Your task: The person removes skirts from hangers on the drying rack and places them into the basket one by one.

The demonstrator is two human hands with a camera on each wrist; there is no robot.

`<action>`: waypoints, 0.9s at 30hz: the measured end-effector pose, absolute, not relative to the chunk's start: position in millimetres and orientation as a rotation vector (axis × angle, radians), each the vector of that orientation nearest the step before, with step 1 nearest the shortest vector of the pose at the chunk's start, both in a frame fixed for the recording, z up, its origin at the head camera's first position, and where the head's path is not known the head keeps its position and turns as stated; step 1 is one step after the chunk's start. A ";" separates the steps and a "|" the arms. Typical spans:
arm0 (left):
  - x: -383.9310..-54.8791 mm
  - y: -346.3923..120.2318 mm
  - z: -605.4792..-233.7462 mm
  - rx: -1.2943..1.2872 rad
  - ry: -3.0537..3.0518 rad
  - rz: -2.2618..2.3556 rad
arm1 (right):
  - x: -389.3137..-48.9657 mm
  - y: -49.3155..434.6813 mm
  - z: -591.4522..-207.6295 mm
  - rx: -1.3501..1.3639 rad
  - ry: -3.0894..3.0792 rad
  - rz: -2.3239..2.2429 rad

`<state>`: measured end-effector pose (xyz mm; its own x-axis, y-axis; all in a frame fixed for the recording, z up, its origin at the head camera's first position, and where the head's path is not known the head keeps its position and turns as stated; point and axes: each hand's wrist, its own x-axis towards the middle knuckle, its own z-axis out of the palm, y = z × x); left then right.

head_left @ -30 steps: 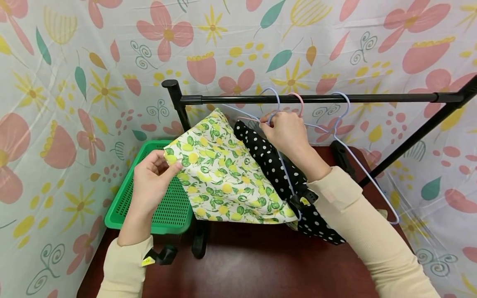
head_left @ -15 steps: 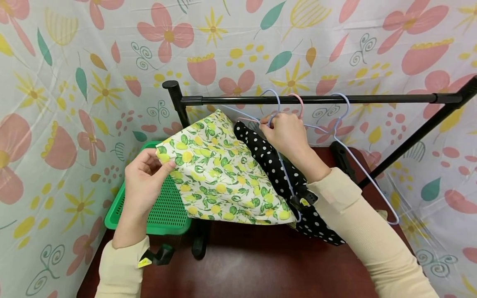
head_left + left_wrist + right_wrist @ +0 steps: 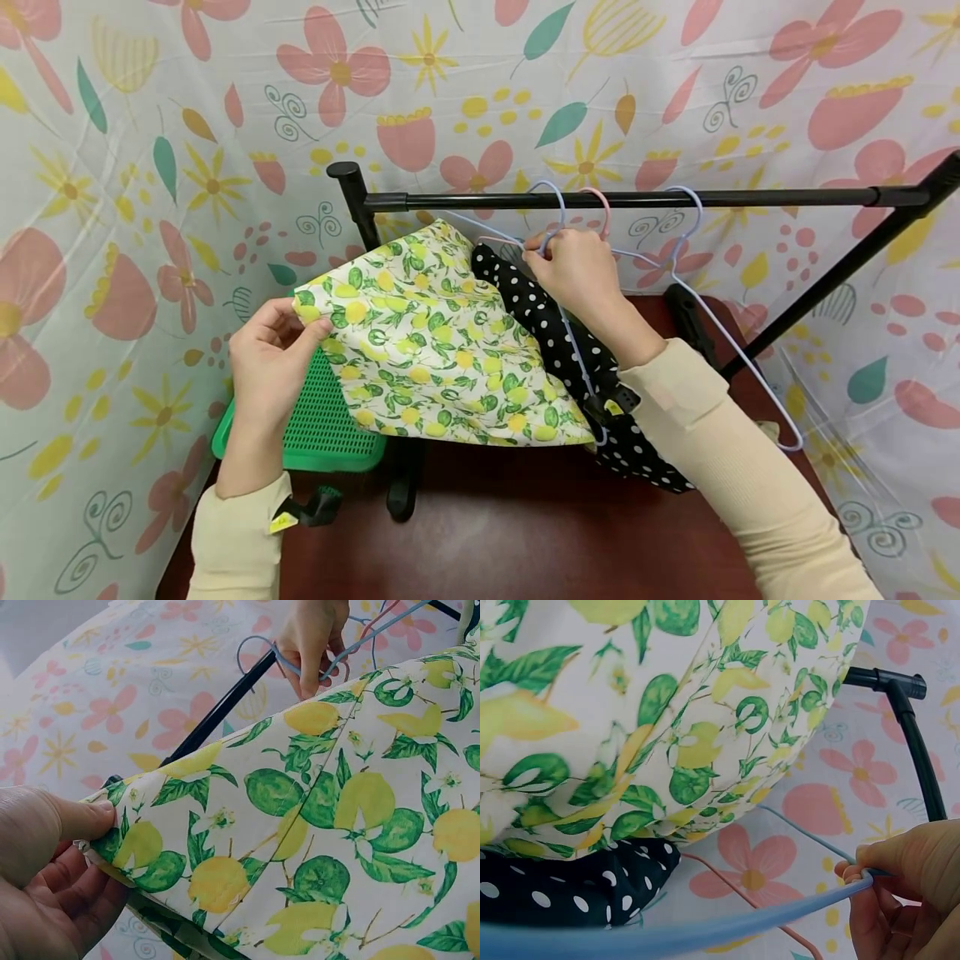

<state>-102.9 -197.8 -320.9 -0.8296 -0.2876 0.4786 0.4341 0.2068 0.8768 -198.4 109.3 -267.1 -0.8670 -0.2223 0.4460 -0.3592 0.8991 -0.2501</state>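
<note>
The lemon-print cloth spreads below the black rail, a corner pinched in the left hand's grip. Just under the rail, the right hand's grip pinches a blue hanger. Polka-dot fabric hangs below the rail; a green basket sits beneath its left end.

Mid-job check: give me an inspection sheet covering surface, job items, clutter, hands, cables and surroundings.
Surface: dark red-brown table, light sheen toward the front.
Job's things: lemon-print cloth, held out; blue hanger, hooked over the black rail. How the cloth sits on it is partly hidden.
Clutter: green basket at left; polka-dot cloth beside the lemon one; pink hanger; bare hanger at right.
Hands: left hand pinches the lemon cloth's left corner; right hand pinches the blue hanger below its hook.
Cables: nothing seen.
Surroundings: flower-print sheeting behind and on both sides.
</note>
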 end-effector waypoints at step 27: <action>-110.4 -209.8 -314.9 -0.089 -1.975 -1.544 | -196.8 111.0 -267.4 0.425 -2.659 0.477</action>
<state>-110.4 -209.8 -314.9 -0.8041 -0.3138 0.5049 0.4143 0.3132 0.8546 -196.8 111.0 -267.4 -0.8719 -0.2211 0.4369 -0.3593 0.8951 -0.2641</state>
